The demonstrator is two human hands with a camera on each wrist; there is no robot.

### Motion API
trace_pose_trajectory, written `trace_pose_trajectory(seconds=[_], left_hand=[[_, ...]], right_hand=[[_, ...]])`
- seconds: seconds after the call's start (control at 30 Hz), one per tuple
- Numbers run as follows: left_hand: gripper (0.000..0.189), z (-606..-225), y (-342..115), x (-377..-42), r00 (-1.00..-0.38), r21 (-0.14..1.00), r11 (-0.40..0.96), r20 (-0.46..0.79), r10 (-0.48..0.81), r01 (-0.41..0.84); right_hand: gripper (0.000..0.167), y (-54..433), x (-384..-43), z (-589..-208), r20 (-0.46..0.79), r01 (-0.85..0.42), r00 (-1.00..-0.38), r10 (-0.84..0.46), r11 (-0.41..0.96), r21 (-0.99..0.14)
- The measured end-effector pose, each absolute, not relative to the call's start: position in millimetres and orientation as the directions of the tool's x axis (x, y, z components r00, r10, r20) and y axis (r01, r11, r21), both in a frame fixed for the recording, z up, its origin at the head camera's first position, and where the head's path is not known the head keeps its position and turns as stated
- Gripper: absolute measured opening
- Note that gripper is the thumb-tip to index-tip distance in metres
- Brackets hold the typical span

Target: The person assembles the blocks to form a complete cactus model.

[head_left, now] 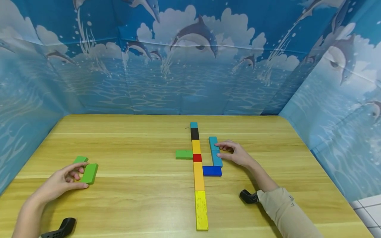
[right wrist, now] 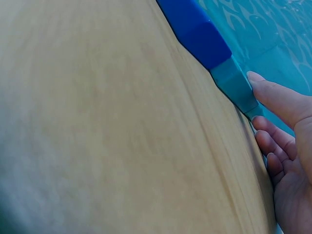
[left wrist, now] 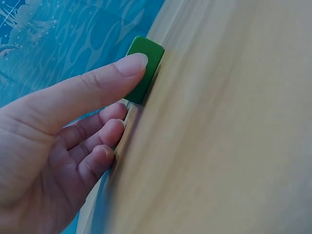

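Over the left side of the table, my left hand (head_left: 62, 180) pinches a green block (head_left: 90, 173) between thumb and index finger. In the left wrist view the thumb (left wrist: 131, 66) lies on that block's end. A second green block (head_left: 80, 159) sits just behind the left fingers. My right hand (head_left: 235, 153) is at the right side of two light blue blocks laid end to end. Its index fingertip is at the far light blue block (head_left: 213, 141), its thumb tip at the near one (head_left: 216, 159). A dark blue block (head_left: 212, 171) abuts their near end.
Down the table runs a line of blocks: light blue (head_left: 193, 125), black (head_left: 194, 134), orange, red (head_left: 197, 158), orange (head_left: 198, 177) and yellow (head_left: 201, 211). A green block (head_left: 184, 154) joins the red one's left. Black wrist devices (head_left: 248, 196) stick out beside both forearms. A dolphin-print curtain (head_left: 184, 82) surrounds the table.
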State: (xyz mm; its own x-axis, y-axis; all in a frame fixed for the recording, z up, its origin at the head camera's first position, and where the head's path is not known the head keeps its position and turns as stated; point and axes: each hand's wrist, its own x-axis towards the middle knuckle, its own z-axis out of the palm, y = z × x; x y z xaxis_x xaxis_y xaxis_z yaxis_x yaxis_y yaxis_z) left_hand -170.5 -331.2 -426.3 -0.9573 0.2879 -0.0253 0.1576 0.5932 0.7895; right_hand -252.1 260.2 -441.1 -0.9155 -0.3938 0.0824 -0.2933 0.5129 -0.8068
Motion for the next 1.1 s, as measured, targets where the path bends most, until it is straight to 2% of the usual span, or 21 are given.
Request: trace_pose_trajectory(seconds=[0.47, 0.6, 0.8, 1.1], left_hand=[[0.068, -426.7, -311.2, -172.8, -0.975, 0.8, 0.572, 0.072, 0.212, 0.183], [0.069, -424.9, -296.9, -179.1, -0.97, 0.797, 0.564, 0.114, 0.213, 0.217], [0.069, -422.9, -272.8, -194.8, -0.957, 0.772, 0.571, 0.174, 0.233, 0.279], [0.074, -422.7, -231.2, -222.5, -0.958, 0.82, 0.515, 0.133, 0.252, 0.25]], right_hand=[[0.04, 246.3, -237.3, -413.7, 0.056, -0.274, -0.916, -0.397, 0.517, -0.811], [0.04, 247.4, -237.7, -415.5, 0.062, -0.276, -0.915, -0.399, 0.505, -0.818], [0.039, 258.8, -249.7, -438.5, 0.082, -0.291, -0.914, -0.397, 0.501, -0.815], [0.039, 260.2, -253.0, -441.5, 0.091, -0.301, -0.911, -0.401, 0.499, -0.813]])
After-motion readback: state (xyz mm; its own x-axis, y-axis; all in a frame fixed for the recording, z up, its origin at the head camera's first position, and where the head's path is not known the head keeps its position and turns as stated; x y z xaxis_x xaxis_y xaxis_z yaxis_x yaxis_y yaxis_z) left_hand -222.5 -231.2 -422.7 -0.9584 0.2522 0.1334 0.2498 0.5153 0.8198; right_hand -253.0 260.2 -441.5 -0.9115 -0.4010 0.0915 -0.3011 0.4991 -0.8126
